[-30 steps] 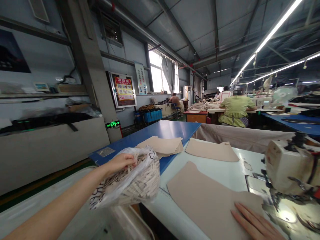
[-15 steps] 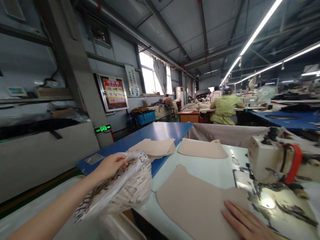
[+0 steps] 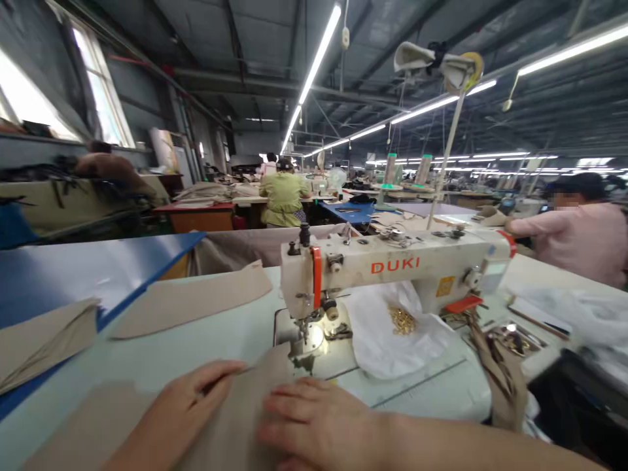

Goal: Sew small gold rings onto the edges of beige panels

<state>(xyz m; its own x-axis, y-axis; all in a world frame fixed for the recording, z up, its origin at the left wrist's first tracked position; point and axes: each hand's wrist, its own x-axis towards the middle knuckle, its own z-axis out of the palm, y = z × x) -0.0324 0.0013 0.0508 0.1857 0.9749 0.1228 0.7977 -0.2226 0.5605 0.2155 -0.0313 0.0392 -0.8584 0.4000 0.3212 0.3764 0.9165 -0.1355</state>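
Observation:
A beige fabric panel (image 3: 245, 399) lies in front of the sewing machine (image 3: 363, 261), its far corner close to the needle area. My left hand (image 3: 189, 405) pinches the panel's left edge between thumb and fingers. My right hand (image 3: 318, 418) rests on the panel with its fingers stretched out, a little blurred. More beige fabric (image 3: 93, 418) lies to the left, partly behind my left forearm; whether it is the same piece I cannot tell. Further back on the pale tabletop is another beige panel (image 3: 196, 301).
A white plastic bag (image 3: 367, 333) with small gold-coloured pieces (image 3: 402, 320) lies under the machine arm. On the right stands a metal tray (image 3: 515, 340) beside hanging beige strips (image 3: 498, 373). Stacked panels (image 3: 49, 340) sit on the blue table (image 3: 122, 258). A co-worker (image 3: 579, 229) is at the right.
My view has swung right to the machine. My left hand has let go of the plastic bag of strips and now holds the panel, which has turned. My right hand stays on the panel.

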